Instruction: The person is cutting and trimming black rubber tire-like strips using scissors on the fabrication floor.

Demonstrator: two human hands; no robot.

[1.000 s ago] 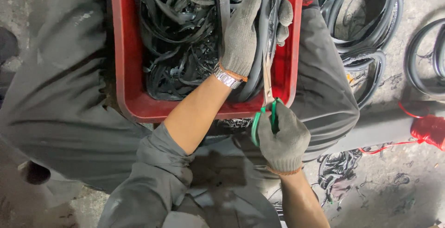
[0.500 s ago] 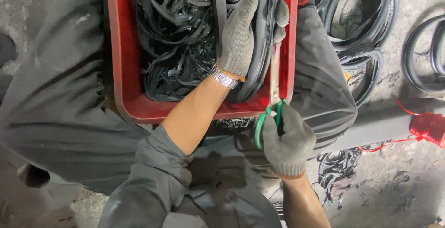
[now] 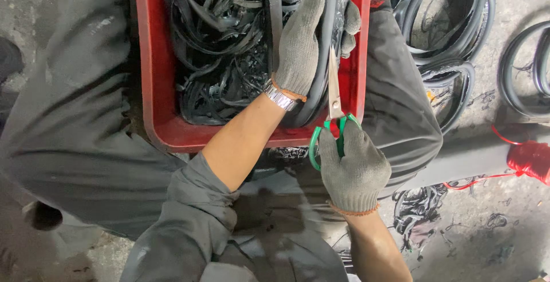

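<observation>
My left hand [image 3: 303, 41], in a grey knit glove with a metal watch at the wrist, grips a black rubber strip [image 3: 325, 24] that curves along the right side of a red plastic crate [image 3: 150, 75]. My right hand [image 3: 354, 170], also gloved, holds green-handled scissors [image 3: 333, 110] whose blades point up along the rubber strip, just right of my left hand. The crate rests on my lap and is full of tangled black rubber scraps [image 3: 223, 35].
Black rubber rings [image 3: 452, 35] lie stacked on the concrete floor to the right, with more rings [image 3: 527, 70] at the far right edge. A red bundle with red string [image 3: 530, 159] lies at the right. Dark scraps [image 3: 418, 207] litter the floor by my knee.
The scissors have slid slightly upward along the rubber strip. My left hand keeps its grip on the strip with little shift.
</observation>
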